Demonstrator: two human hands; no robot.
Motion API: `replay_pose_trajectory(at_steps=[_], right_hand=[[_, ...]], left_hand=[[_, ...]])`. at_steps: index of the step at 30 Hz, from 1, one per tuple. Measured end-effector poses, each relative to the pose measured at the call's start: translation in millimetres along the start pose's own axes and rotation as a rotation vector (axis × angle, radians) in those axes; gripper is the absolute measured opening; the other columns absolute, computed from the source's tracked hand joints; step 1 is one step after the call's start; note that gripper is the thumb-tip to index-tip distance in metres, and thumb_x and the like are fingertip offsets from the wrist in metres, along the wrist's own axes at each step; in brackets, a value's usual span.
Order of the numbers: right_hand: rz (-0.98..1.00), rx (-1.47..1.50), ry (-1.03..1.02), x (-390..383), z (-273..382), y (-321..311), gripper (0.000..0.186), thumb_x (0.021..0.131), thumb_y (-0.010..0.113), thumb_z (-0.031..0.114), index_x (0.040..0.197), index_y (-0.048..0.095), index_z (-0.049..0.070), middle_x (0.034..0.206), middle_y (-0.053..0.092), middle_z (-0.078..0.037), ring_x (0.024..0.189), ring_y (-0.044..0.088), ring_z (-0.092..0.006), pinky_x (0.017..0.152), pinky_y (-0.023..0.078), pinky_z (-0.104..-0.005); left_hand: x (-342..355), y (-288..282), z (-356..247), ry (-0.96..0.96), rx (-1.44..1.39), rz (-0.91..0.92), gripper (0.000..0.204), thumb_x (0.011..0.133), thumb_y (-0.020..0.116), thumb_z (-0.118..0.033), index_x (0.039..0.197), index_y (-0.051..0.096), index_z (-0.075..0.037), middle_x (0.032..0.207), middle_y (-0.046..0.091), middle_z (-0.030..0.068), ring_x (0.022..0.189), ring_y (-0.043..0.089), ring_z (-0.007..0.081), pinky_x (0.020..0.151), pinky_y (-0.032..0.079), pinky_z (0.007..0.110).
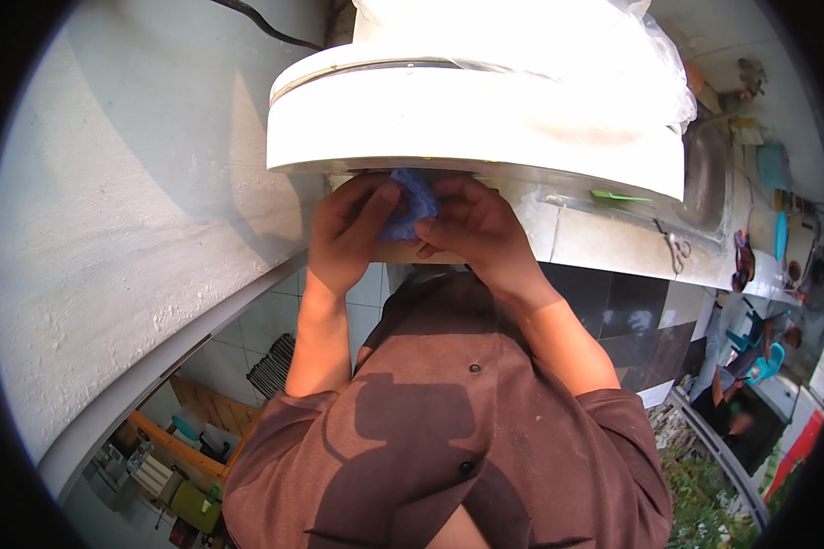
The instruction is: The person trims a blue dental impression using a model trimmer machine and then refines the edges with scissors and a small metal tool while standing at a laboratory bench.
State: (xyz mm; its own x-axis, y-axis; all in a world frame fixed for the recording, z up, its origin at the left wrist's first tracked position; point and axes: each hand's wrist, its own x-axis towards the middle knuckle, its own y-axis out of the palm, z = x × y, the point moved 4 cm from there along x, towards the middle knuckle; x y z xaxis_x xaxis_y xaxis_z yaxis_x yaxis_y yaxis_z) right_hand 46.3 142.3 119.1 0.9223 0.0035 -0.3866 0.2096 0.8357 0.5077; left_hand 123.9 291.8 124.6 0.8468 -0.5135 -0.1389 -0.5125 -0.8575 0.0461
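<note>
A crumpled, blue-violet cloth point(415, 203) with a fine texture is held between both hands, close in front of my chest. My left hand point(350, 220) pinches its left side with the thumb on top. On the right side, the curled fingers of my right hand point(476, 224) grip its edge. Just beyond the hands, and partly over the fingertips, stands a large white appliance point(476, 119) with a curved front, strongly overexposed. A yellowish edge point(403, 252) shows below the cloth. What the cloth touches underneath is hidden.
A tiled counter point(604, 240) runs to the right, bearing a green plastic utensil point(621, 196), scissors point(676, 249) and a metal sink point(705, 174). A grey wall point(156, 183) rises close on the left. Clear plastic point(668, 73) covers the appliance's right side. Another person point(751, 352) is at the far right.
</note>
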Motion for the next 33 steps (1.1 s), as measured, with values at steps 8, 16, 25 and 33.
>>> replay_pose_trajectory(at_steps=[8,16,25,33], right_hand=[[-0.104,0.232,0.032,1.9,-8.6,0.1,0.027,0.093,0.065,0.006,0.114,0.052,-0.004,0.106,0.067,-0.016,0.096,0.069,-0.0223,0.085,0.059,-0.0336],[-0.112,0.268,0.019,3.3,-10.0,3.5,0.029,0.093,0.067,0.008,0.112,0.050,-0.004,0.106,0.067,-0.017,0.095,0.069,-0.0222,0.085,0.059,-0.0337],[-0.119,0.098,0.036,-0.8,-4.7,0.5,0.027,0.093,0.066,0.007,0.112,0.052,-0.004,0.104,0.068,-0.016,0.095,0.070,-0.0221,0.082,0.059,-0.0317],[-0.109,0.082,-0.010,-0.2,-1.8,5.1,0.035,0.096,0.064,0.012,0.122,0.053,-0.008,0.107,0.069,-0.016,0.097,0.069,-0.0209,0.086,0.057,-0.0311]], left_hand=[[-19.2,-1.9,6.3,-0.125,-0.057,-0.014,0.021,0.095,0.061,-0.005,0.114,0.061,0.006,0.098,0.069,0.0085,0.089,0.064,0.0116,0.078,0.051,0.024],[-16.5,0.0,16.9,-0.082,-0.105,-0.036,0.018,0.096,0.061,-0.007,0.110,0.062,0.005,0.096,0.069,0.0064,0.087,0.063,0.0102,0.075,0.051,0.023],[-15.9,1.0,11.6,-0.080,-0.169,0.016,0.025,0.096,0.060,-0.006,0.118,0.058,0.005,0.100,0.068,0.0102,0.091,0.066,0.0142,0.080,0.052,0.025],[-10.8,-5.4,12.0,-0.100,-0.083,-0.031,0.021,0.097,0.061,-0.010,0.110,0.063,0.006,0.090,0.069,0.0086,0.077,0.065,0.0122,0.070,0.052,0.025]])
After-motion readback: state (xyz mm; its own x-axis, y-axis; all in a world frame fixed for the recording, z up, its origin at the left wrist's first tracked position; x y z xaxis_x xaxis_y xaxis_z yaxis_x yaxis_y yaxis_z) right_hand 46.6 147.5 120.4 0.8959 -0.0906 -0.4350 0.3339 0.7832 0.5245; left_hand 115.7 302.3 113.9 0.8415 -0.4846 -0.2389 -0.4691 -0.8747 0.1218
